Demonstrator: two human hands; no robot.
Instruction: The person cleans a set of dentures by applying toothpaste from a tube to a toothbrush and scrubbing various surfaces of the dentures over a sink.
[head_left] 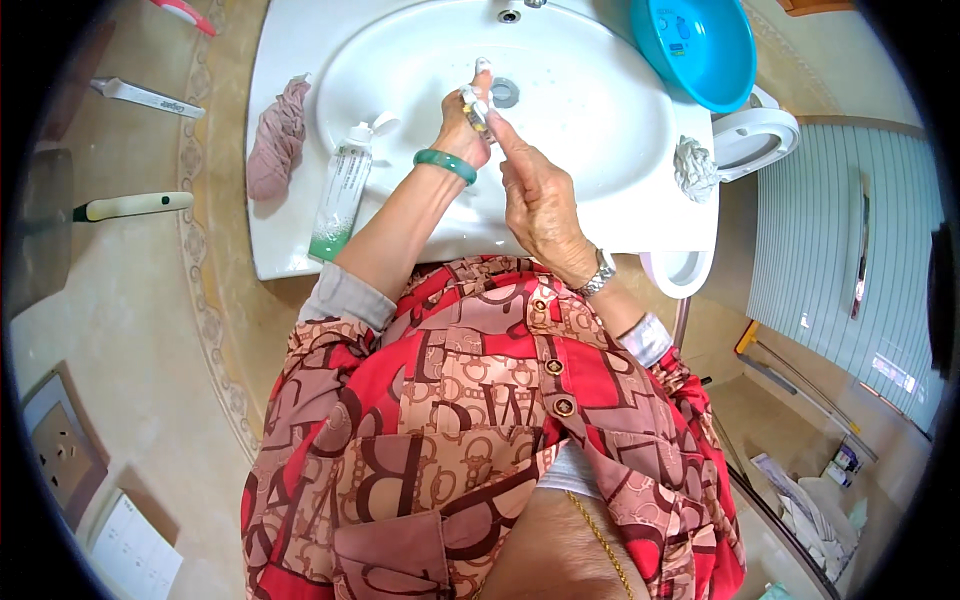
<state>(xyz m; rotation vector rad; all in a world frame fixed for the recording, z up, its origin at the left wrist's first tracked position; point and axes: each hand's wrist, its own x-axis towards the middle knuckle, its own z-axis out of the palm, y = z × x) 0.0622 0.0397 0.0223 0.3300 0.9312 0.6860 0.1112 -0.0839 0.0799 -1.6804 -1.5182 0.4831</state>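
Over the white sink basin (600,150), my left hand (462,130) is raised with its fingers bent and dabs of white paste on them. It closes around a small shiny gold-coloured thing (476,118), partly smeared white, whose kind I cannot make out. A green bangle (446,165) circles the left wrist. My right hand (545,200) reaches in from the other side. Its index finger is stretched out and touches beside the paste, while the others curl with nothing visible in them. A white and green squeeze tube (343,195) lies left of my forearm, its flip cap raised.
A crumpled pink cloth (280,140) lies on the left rim and a crumpled whitish bundle (694,168) on the right. A blue basin (705,60) stands at the back right, near a toilet seat (770,130). Handled items, one a white handle (135,205), line the left wall.
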